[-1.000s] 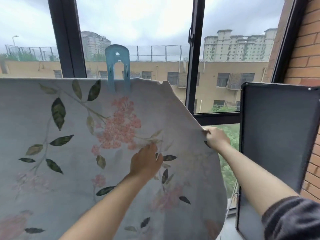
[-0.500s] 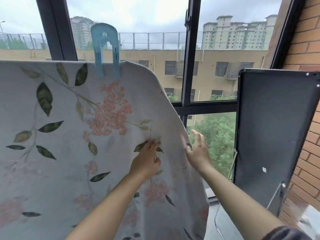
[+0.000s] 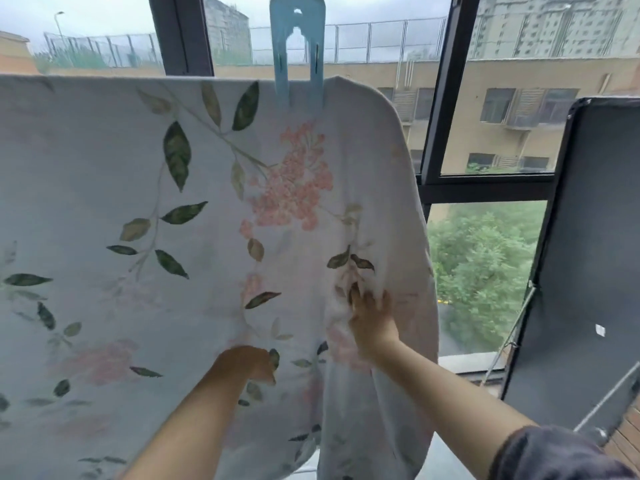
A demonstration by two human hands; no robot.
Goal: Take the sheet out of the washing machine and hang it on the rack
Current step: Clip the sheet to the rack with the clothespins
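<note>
A pale sheet (image 3: 104,188) printed with green leaves and pink flowers hangs in front of me, its top edge draped over a line hidden under the cloth. A light blue clip (image 3: 298,53) pins it near the top right corner. My left hand (image 3: 247,363) presses against the cloth low in the middle, fingers curled into it. My right hand (image 3: 372,317) lies flat on the sheet near its right edge, fingers spread and pushing into the fabric. The rack itself is not visible.
Behind the sheet is a dark-framed window (image 3: 446,98) with buildings and trees outside. A dark grey folded board (image 3: 588,258) on a metal stand leans at the right, close to my right arm. A brick wall shows at the bottom right corner.
My right hand let go of the sheet's right edge and moved left and down onto its face. My left hand slid lower on the cloth. The view shifted left, and the sheet hangs straighter.
</note>
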